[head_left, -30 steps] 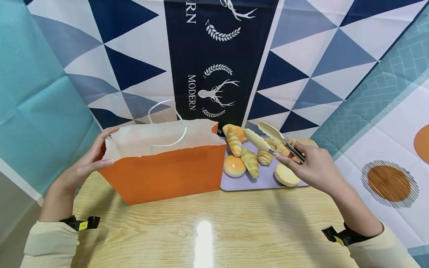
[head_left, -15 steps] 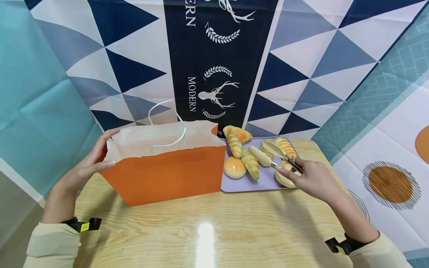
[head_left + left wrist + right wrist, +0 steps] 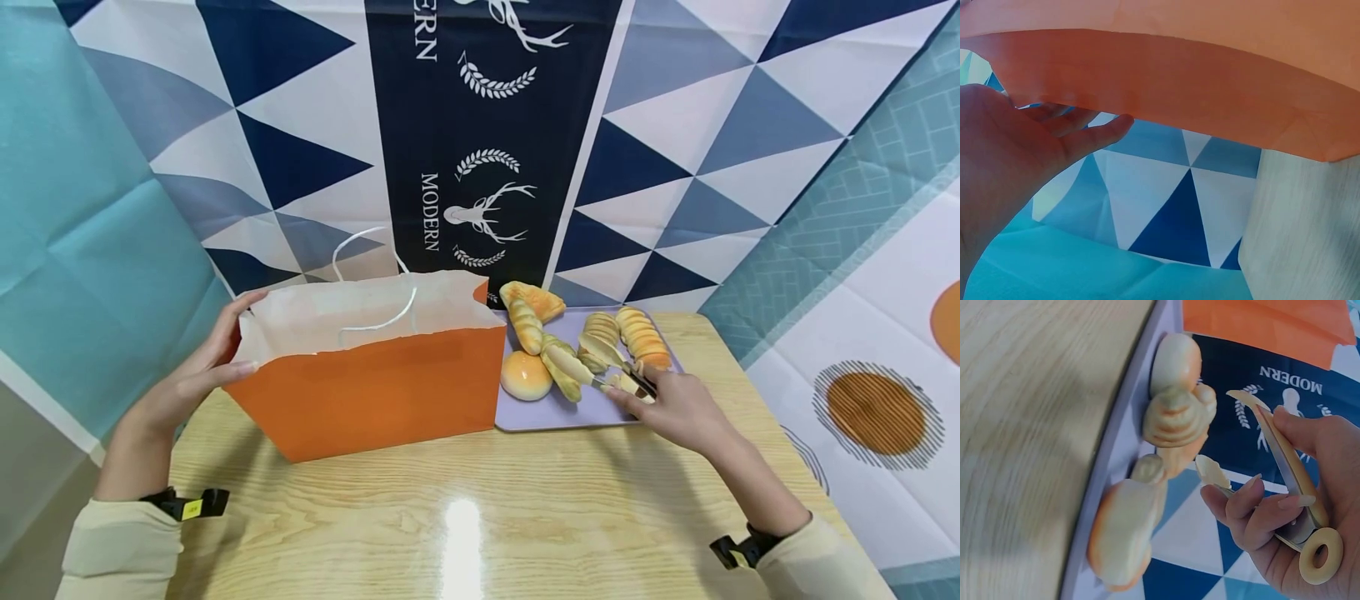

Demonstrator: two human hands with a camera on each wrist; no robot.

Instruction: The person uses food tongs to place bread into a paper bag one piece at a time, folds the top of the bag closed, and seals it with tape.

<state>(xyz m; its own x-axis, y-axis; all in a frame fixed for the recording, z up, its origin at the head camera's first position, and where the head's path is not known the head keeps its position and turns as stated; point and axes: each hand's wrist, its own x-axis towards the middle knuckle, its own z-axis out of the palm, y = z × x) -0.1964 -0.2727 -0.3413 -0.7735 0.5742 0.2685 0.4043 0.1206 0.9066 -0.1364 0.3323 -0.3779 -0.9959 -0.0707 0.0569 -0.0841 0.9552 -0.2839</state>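
The right hand (image 3: pixel 678 408), gripping tongs (image 3: pixel 570 367), has just dipped and swung left over the purple tray (image 3: pixel 532 414), bringing the parted tips within reach of the bread (image 3: pixel 525 377), while the left hand (image 3: pixel 186 367) holds the orange bag (image 3: pixel 375 392) beside it.

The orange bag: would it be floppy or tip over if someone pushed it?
The bag would probably bend fairly easily, since its walls look thin and its rim is wavy. It's likely light for its size, looking like paper. A push high up might tip it, though the left hand at one end could steady it.
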